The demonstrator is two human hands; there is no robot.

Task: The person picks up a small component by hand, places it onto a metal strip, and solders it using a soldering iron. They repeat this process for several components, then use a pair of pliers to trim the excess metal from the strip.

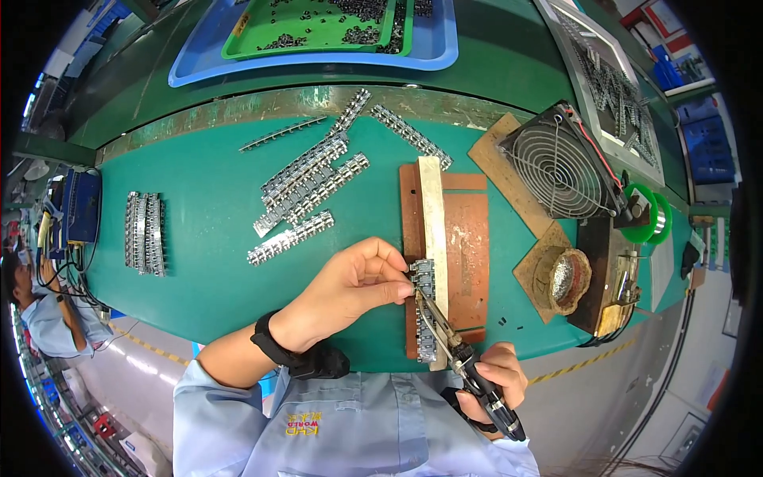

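A strip of small metal-and-dark parts (426, 338) lies lengthwise on a reddish-brown fixture board (467, 246), along a pale bar (432, 211). My left hand (343, 285) reaches in from the left, thumb and fingertips pinched together at the strip's upper part. Whatever it pinches is too small to make out. Below and to the right, my right hand (501, 380) is wrapped round the black handle of a soldering iron (482, 391). Its slim metal end slants up to the strip, right beside my left fingertips. Whether the tip touches a part cannot be seen.
More metal strips (306, 183) lie on the green mat, with a stacked group (145, 234) at left. A fan (556, 163), a round metal pot (563, 280) and a green spool (656, 215) stand right. Blue (199, 73) and green trays (238, 49) sit behind. Another person (56, 318) is far left.
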